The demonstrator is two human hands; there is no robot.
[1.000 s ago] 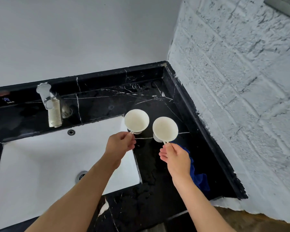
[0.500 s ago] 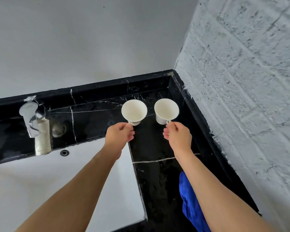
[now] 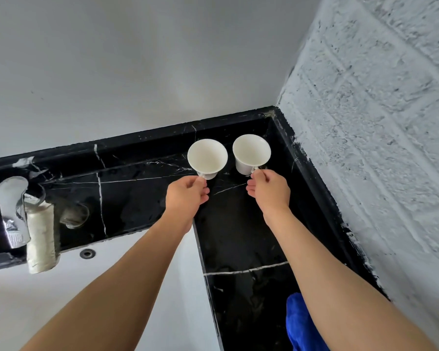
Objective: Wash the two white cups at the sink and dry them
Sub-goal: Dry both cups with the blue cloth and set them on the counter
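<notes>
White cups sit upper centre of the frame on the black counter (image 3: 238, 236): left hand (image 3: 185, 196) pinches the left cup (image 3: 207, 156) by its handle, right hand (image 3: 270, 190) the right cup (image 3: 251, 152). Best set both down level, clear of the sink (image 3: 162, 287) edge, before letting go.

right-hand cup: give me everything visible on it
The right cup is plain white, glossy like ceramic, with a wide flared rim that narrows toward the base. It is upright, mouth open toward the camera, and looks empty. A small handle on its near side is pinched by the right hand. It is at the back corner of the black marble counter, beside the other cup, apart from it. Whether its base rests on the counter cannot be told.
</notes>
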